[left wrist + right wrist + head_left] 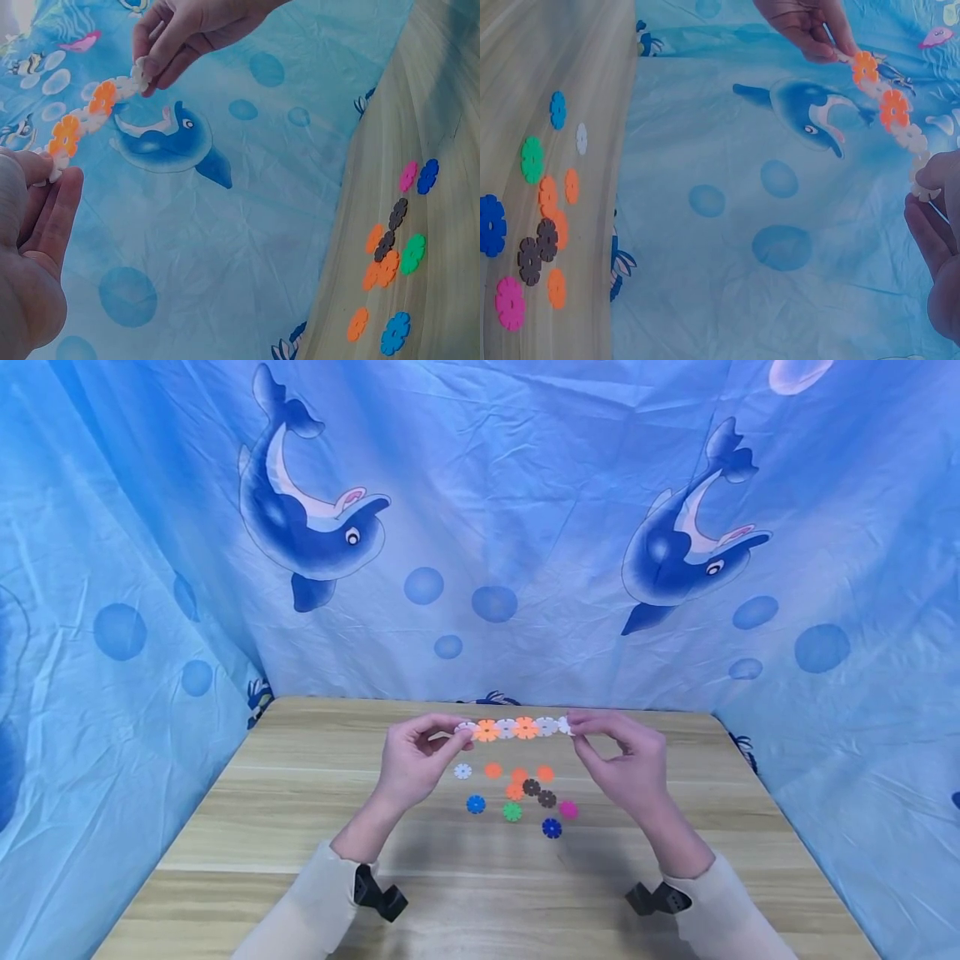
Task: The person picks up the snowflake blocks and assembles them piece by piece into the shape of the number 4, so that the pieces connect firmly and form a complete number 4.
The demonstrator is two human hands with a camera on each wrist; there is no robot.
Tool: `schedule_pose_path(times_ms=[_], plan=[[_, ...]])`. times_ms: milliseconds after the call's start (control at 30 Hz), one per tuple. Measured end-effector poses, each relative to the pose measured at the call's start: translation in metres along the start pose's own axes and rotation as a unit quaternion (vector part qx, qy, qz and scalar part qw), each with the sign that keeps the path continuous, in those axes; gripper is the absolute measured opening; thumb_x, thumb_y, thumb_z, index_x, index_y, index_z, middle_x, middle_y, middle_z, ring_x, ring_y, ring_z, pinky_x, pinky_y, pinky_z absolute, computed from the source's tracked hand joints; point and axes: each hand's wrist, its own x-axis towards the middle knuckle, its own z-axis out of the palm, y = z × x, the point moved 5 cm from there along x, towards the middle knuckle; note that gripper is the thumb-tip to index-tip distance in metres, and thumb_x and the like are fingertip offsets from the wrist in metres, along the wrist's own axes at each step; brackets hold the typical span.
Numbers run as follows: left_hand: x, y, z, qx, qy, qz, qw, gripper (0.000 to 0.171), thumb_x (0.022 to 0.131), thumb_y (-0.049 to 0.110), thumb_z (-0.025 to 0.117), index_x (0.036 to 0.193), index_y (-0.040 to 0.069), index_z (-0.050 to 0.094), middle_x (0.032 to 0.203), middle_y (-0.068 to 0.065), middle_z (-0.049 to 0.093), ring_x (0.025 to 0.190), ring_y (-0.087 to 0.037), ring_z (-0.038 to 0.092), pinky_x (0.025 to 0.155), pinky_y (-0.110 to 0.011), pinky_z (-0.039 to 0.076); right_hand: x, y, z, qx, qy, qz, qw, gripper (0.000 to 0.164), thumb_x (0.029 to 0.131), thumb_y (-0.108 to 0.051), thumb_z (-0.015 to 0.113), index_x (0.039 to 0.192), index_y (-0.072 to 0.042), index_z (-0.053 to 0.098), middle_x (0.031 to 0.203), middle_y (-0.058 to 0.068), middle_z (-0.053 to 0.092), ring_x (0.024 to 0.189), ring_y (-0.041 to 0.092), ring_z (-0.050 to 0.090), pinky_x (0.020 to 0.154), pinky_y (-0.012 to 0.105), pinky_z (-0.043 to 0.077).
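Observation:
A chain of snowflake discs, white and orange by turns with two white ones at the right end, is held up above the table and stretched between both hands. My left hand pinches the white disc at its left end between thumb and fingers. At the other end, my right hand pinches the last white disc, seen up close in the right wrist view as a white disc. Both wrist views show the chain running aslant from hand to hand, its end discs partly hidden by fingertips.
Loose discs lie on the wooden table below the chain: a white disc, several orange ones, two dark brown ones, a light blue disc, a green disc, a dark blue disc and a pink disc. A dolphin-print curtain hangs behind.

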Motion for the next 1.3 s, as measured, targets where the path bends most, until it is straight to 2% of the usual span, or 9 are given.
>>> schedule_pose_path(times_ms=[133, 500, 800, 1100, 1300], plan=[[0.000, -0.001, 0.001, -0.006, -0.002, 0.003, 1.0000, 0.012, 0.094, -0.005, 0.076, 0.106, -0.007, 0.077, 0.102, -0.027, 0.077, 0.081, -0.009, 0.079, 0.082, -0.030, 0.068, 0.002, -0.005, 0.000, -0.006, -0.002, -0.009, 1.000, 0.028, 0.075, 0.019, 0.080, 0.090, -0.004, 0.082, 0.098, 0.017, 0.082, 0.095, 0.029, 0.081, 0.097, 0.019, 0.061], [-0.001, -0.003, 0.001, -0.012, -0.001, -0.010, 0.9999, 0.011, 0.095, -0.004, 0.076, 0.105, -0.008, 0.077, 0.100, -0.015, 0.080, 0.080, -0.009, 0.079, 0.081, -0.030, 0.068, 0.001, -0.011, 0.002, -0.021, 0.009, -0.037, 0.999, 0.031, 0.070, 0.020, 0.085, 0.089, -0.005, 0.084, 0.095, 0.014, 0.082, 0.092, 0.027, 0.082, 0.098, 0.020, 0.061], [0.002, -0.003, 0.000, -0.007, -0.005, -0.037, 0.9993, 0.011, 0.096, -0.001, 0.075, 0.105, -0.008, 0.077, 0.102, -0.028, 0.076, 0.080, -0.009, 0.078, 0.082, -0.031, 0.068, 0.005, -0.015, 0.002, -0.024, 0.010, -0.045, 0.999, 0.032, 0.068, 0.021, 0.086, 0.088, -0.005, 0.085, 0.093, 0.014, 0.083, 0.091, 0.025, 0.082, 0.094, 0.019, 0.061], [0.002, -0.006, -0.001, 0.007, -0.010, -0.067, 0.9977, 0.011, 0.096, 0.000, 0.076, 0.105, -0.006, 0.078, 0.102, -0.029, 0.076, 0.080, -0.009, 0.079, 0.083, -0.029, 0.068, 0.007, -0.014, 0.005, -0.035, -0.026, -0.062, 0.997, 0.033, 0.068, 0.021, 0.087, 0.087, -0.005, 0.084, 0.091, 0.014, 0.083, 0.089, 0.030, 0.082, 0.091, 0.018, 0.062], [0.002, -0.002, 0.003, -0.007, 0.002, -0.037, 0.9993, 0.011, 0.096, -0.002, 0.075, 0.106, -0.008, 0.077, 0.103, -0.026, 0.077, 0.081, -0.009, 0.078, 0.082, -0.030, 0.068, 0.007, -0.013, 0.005, -0.043, -0.027, -0.081, 0.995, 0.031, 0.067, 0.019, 0.087, 0.088, -0.005, 0.084, 0.091, 0.015, 0.082, 0.087, 0.033, 0.082, 0.094, 0.019, 0.061]])
